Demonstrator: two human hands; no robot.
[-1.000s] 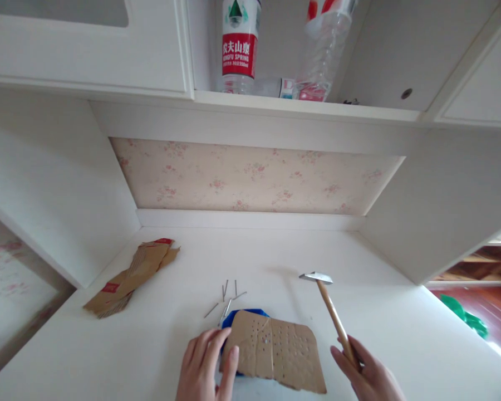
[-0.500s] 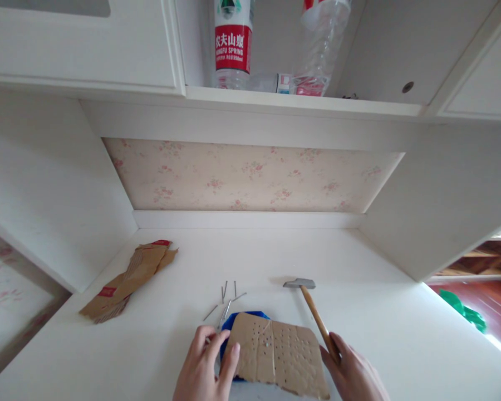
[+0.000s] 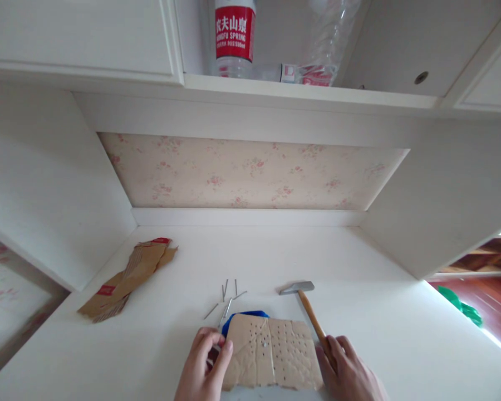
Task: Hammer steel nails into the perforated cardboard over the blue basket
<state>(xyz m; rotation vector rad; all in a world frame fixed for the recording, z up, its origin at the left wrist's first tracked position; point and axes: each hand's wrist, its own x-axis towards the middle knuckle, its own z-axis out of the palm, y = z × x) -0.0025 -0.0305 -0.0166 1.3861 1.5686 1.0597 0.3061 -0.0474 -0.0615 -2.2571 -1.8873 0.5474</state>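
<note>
Near the front of the white tabletop, between the two hands, lies a hole-punched cardboard sheet atop a blue object, which is mostly hidden; only its far and left edges show. A small pale speck amid the holes is too tiny to make out. The left hand rests at the sheet's left edge, fingers bent and thumb pointing forward; whether they pinch the cardboard, I cannot tell. The right hand has its fingers closed around the wooden handle of a hammer, covering the handle's near end; the head points away, low over the tabletop. Both wrists are cut off below. Just beyond the blue object lie loose nails. Farther left is a torn cardboard strip. Above, a Nongfu Spring bottle and a clear bottle lose their tops to the frame.
</note>
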